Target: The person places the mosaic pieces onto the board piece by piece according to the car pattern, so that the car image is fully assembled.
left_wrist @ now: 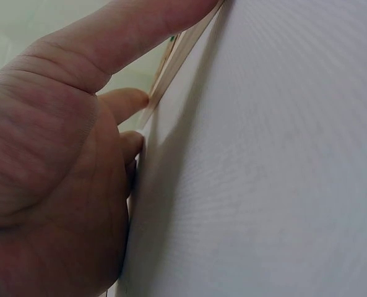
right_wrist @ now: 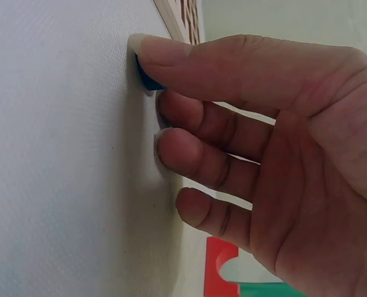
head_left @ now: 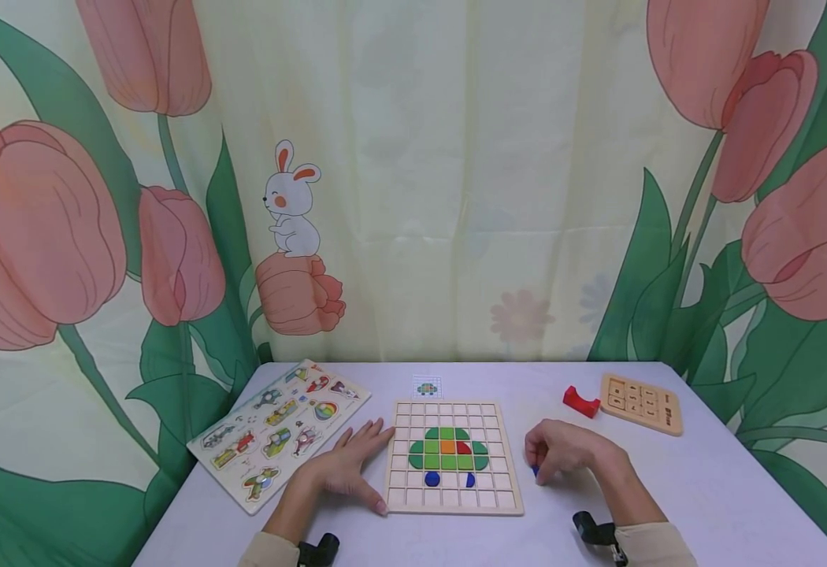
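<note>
A wooden grid board (head_left: 456, 509) lies flat in the middle of the table. Green, orange and red tiles form a car-like shape on it, with a round blue shape (head_left: 432, 479) and a blue half-round tile (head_left: 470, 479) below. My left hand (head_left: 346, 468) spreads its fingers along the board's left side, thumb at the near corner and fingertips at the edge. Right of the board, my right hand (head_left: 572, 449) pinches a small blue tile (right_wrist: 147, 79) at the tabletop. The thumb covers much of this tile, so its full shape is hidden.
Behind the board is a small picture card (head_left: 427, 387) with a similar car pattern. A picture puzzle board (head_left: 279, 433) lies at the left. Beyond my right hand are a red arch block (head_left: 580, 402) and a wooden number board (head_left: 642, 404).
</note>
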`<action>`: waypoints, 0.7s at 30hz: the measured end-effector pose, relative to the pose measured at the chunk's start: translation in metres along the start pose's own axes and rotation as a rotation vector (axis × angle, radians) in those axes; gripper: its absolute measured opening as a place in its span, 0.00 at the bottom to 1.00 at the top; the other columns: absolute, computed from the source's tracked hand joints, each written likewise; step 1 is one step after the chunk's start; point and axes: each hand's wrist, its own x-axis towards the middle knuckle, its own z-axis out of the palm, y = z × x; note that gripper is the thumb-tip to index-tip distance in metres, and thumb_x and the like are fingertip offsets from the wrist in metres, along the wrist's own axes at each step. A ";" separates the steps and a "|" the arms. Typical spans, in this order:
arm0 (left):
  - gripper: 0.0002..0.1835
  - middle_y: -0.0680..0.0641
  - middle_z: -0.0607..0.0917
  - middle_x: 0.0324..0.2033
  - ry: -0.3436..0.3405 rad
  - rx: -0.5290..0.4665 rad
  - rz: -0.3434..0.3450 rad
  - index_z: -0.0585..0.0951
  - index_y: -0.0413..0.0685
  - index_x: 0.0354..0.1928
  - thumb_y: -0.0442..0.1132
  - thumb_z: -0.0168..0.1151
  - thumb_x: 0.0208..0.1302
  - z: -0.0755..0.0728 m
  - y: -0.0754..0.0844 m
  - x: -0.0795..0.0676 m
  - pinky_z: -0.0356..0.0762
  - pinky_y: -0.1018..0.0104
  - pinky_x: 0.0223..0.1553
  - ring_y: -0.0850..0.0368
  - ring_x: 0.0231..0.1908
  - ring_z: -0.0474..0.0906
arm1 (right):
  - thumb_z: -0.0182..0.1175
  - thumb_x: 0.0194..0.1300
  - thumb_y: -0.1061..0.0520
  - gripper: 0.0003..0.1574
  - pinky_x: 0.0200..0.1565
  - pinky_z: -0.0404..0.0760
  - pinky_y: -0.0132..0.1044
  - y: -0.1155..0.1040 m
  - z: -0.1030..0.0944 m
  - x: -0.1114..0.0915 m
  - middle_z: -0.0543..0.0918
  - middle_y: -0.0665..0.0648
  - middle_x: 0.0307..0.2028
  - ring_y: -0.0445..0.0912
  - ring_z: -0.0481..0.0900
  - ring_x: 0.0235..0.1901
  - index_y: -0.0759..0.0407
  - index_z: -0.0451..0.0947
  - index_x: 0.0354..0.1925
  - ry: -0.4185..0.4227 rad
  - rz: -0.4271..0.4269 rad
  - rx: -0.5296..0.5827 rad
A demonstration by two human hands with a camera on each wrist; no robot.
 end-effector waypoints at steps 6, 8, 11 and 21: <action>0.71 0.44 0.47 0.84 -0.002 -0.004 0.004 0.54 0.60 0.84 0.69 0.82 0.38 -0.001 0.001 -0.001 0.31 0.35 0.81 0.42 0.84 0.37 | 0.79 0.53 0.63 0.16 0.35 0.79 0.39 -0.002 0.002 0.004 0.81 0.54 0.30 0.49 0.77 0.35 0.55 0.80 0.34 0.036 -0.016 -0.004; 0.71 0.44 0.47 0.84 -0.001 -0.006 0.005 0.54 0.60 0.84 0.69 0.82 0.38 -0.001 0.001 -0.001 0.31 0.35 0.81 0.42 0.84 0.37 | 0.79 0.54 0.63 0.16 0.35 0.79 0.38 -0.003 0.003 0.005 0.81 0.54 0.30 0.49 0.77 0.35 0.55 0.79 0.34 0.050 -0.030 -0.001; 0.71 0.44 0.47 0.84 0.002 -0.009 0.008 0.54 0.60 0.84 0.68 0.82 0.38 -0.001 0.000 -0.001 0.30 0.35 0.81 0.42 0.84 0.36 | 0.78 0.54 0.64 0.15 0.34 0.79 0.37 -0.005 0.003 0.007 0.81 0.54 0.30 0.48 0.77 0.35 0.55 0.80 0.34 0.056 -0.050 0.006; 0.71 0.44 0.47 0.84 0.001 -0.010 0.009 0.54 0.60 0.84 0.68 0.83 0.38 0.000 0.000 0.000 0.31 0.35 0.81 0.42 0.84 0.37 | 0.76 0.57 0.66 0.12 0.35 0.81 0.34 -0.005 0.007 0.011 0.84 0.52 0.32 0.47 0.78 0.35 0.51 0.87 0.35 0.043 -0.081 0.030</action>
